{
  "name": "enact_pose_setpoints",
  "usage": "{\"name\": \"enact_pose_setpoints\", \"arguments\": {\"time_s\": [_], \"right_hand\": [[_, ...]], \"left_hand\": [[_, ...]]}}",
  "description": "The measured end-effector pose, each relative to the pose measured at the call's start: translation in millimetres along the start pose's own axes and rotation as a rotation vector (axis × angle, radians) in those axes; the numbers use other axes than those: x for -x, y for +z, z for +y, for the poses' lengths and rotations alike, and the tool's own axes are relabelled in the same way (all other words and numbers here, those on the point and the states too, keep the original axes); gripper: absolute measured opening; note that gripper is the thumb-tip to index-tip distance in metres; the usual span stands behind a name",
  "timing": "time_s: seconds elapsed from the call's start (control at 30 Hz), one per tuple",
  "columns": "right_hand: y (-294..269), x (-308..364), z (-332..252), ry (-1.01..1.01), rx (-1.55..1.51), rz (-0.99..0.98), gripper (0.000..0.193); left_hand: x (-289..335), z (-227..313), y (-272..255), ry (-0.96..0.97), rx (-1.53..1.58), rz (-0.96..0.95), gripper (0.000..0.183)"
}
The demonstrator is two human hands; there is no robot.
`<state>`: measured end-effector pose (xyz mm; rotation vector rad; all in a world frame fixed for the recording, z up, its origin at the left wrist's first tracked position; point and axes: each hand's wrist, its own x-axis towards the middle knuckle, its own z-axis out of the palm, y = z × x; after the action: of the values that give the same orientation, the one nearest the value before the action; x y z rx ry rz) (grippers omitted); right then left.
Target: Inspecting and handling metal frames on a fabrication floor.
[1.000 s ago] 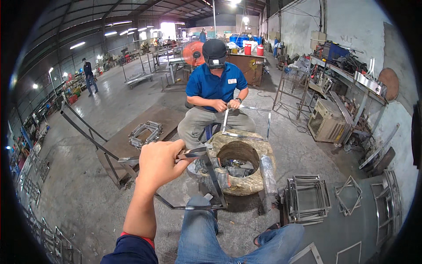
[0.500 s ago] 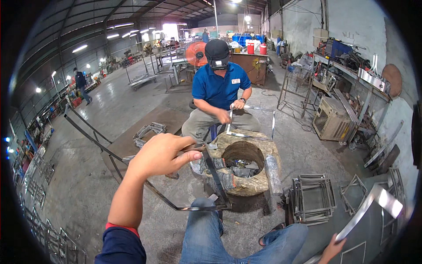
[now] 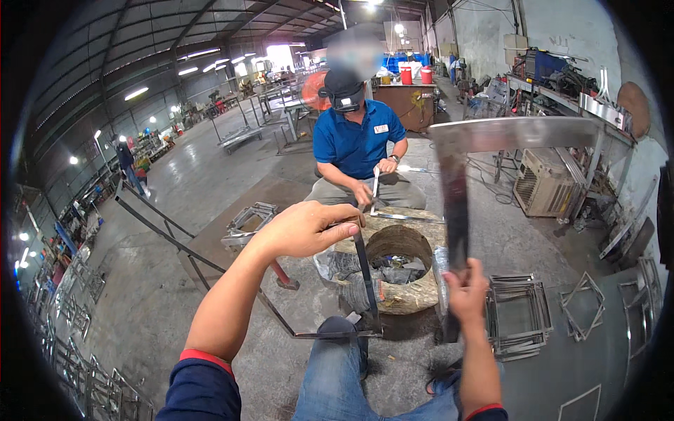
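Observation:
My left hand (image 3: 316, 230) is closed in a pinch round the upper end of a dark metal frame (image 3: 293, 332), whose corner rests by my left knee. Its long bars run off to the left. My right hand (image 3: 468, 291) is wrapped round the upright bar of an L-shaped metal frame piece (image 3: 455, 203), blurred by motion; its other arm points right at the top. Between the hands and the person opposite stands a hollowed wood stump (image 3: 404, 302) with scraps inside. Under my left wrist shows a red-handled hammer (image 3: 286, 281), partly hidden.
Opposite sits a person in a blue shirt (image 3: 361, 140), holding a shiny metal frame (image 3: 407, 217) on the stump's far rim. Stacked metal frames (image 3: 519, 316) lie at the right. More frames (image 3: 253, 217) lie left of the stump. A beige cooler unit (image 3: 544, 186) stands farther right.
My right hand has come up from the lower right toward the middle, raising the L-shaped piece upright. My left hand and the dark frame appear slightly farther right as the view shifts.

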<state>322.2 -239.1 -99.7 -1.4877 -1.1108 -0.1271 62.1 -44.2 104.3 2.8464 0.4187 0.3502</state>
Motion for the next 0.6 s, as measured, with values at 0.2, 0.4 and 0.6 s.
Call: {"name": "enact_pose_setpoints", "arguments": {"time_s": [0.2,0.4,0.6], "right_hand": [[86.6,41.8,3.5,-0.019,-0.371,-0.191,0.041],[97.7,53.4,8.3,0.044,-0.424,-0.375,0.037],[108.3,46.3,5.8,0.033,-0.509,-0.399,0.038]], "left_hand": [[-16.4,-8.1,1.8,-0.156,0.079,0.006,0.034],[-24.0,-23.9,10.8,-0.201,0.255,0.004,0.033],[-34.8,-33.9,13.8,-0.233,0.233,-0.011,0.036]]}}
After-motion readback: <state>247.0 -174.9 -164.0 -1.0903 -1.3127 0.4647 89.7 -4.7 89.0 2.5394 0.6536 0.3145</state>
